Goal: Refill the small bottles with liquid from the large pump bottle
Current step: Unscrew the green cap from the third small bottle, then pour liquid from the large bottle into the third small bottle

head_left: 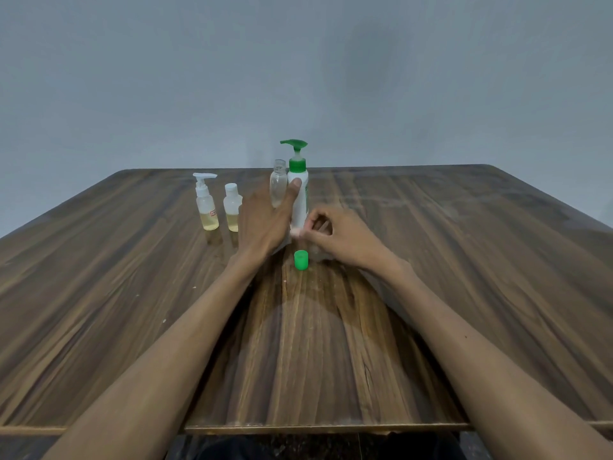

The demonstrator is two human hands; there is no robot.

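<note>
The large white pump bottle (298, 194) with a green pump head stands at the table's middle. My left hand (262, 224) wraps it from the left, thumb laid across its front, fingers hidden behind. An uncapped, empty clear bottle (278, 180) stands just left of it, partly behind my left hand. My right hand (335, 237) is curled beside the pump bottle's base, thumb and forefinger pinched; a small clear bottle (318, 255) shows faintly under the palm. A loose green cap (301, 260) sits on the table in front of both hands.
Two small bottles with yellowish liquid stand to the left: one with a white pump (206, 204), one with a white screw cap (232, 207). The wooden table (431, 293) spreads wide on both sides, its front edge near me. A grey wall rises behind.
</note>
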